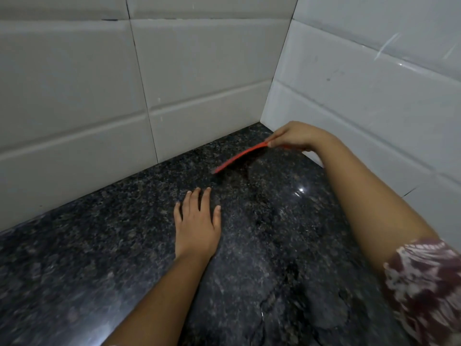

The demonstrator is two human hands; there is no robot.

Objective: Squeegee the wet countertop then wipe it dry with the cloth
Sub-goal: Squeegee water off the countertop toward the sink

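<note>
A dark speckled granite countertop (99, 233) fills the lower view, with wet patches and puddle outlines on its right half. My right hand (296, 136) grips one end of a thin red squeegee (238, 158) near the back right corner; the blade slants down to the left and its far tip touches the counter. My left hand (197, 226) lies flat on the counter with straight, spread fingers, a short way in front of the blade's tip. No cloth is in view.
White tiled walls (199, 71) rise behind the counter and along the right side (374, 96), meeting in a corner close to my right hand. A light reflection glints on the wet stone (300, 191).
</note>
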